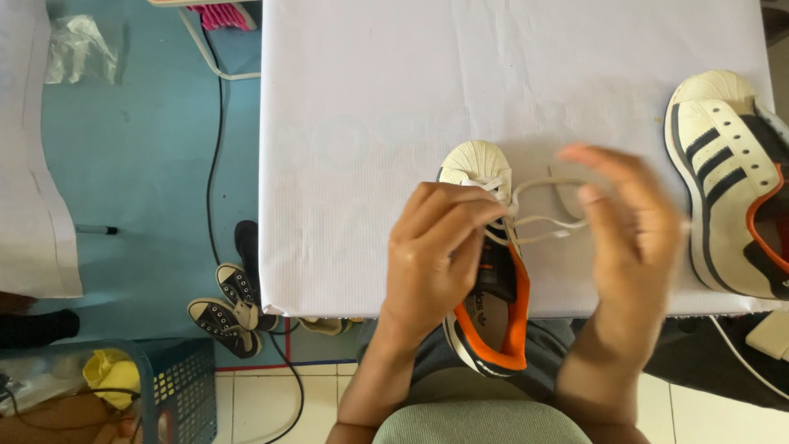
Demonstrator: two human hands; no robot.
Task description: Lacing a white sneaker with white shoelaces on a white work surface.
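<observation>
A white sneaker (477, 164) with an orange lining and dark stripes lies toe-away at the near edge of the white table (370, 123). My left hand (436, 255) rests on its upper and pinches the white lace (542, 222) near the top eyelets. Just right of the shoe, my right hand (633, 230) is blurred; it pulls a loop of the same lace out to the right. The shoe's heel hangs over the table edge above my lap.
The matching sneaker (727, 181) lies at the table's right edge. On the teal floor to the left are black canvas shoes (234, 304), a black cable (215, 148), a blue crate (177, 386) and a white sheet (29, 164).
</observation>
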